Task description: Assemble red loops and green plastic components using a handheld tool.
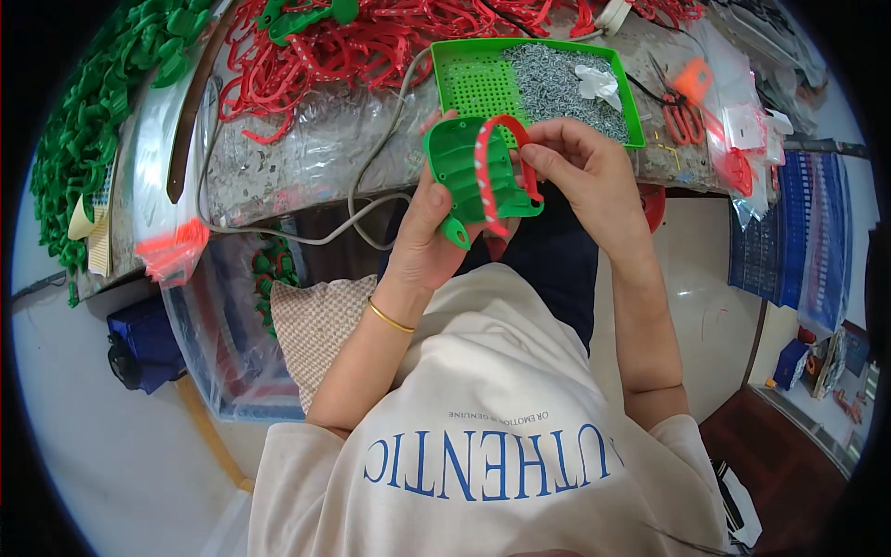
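My left hand (425,227) is closed round a green molded plastic part (461,167), its hollow, ribbed side turned up toward me. A curved red plastic strip (484,165) with pale spots along it arches over the green part. My right hand (580,172) pinches the strip's right side between thumb and fingertips, at the green part's right edge. Whether the strip is seated in the green part cannot be made out. Just beyond my hands stands a green tray (464,88) with a perforated bottom, holding a heap of small grey screws (566,88).
A tangled pile of red strips (316,70) covers the table's back. Many green parts (102,111) are heaped at the far left. Orange-handled scissors (682,121) lie right of the tray. A grey cable (371,167) loops over the table's front edge. A plastic-lined bin (213,343) stands below left.
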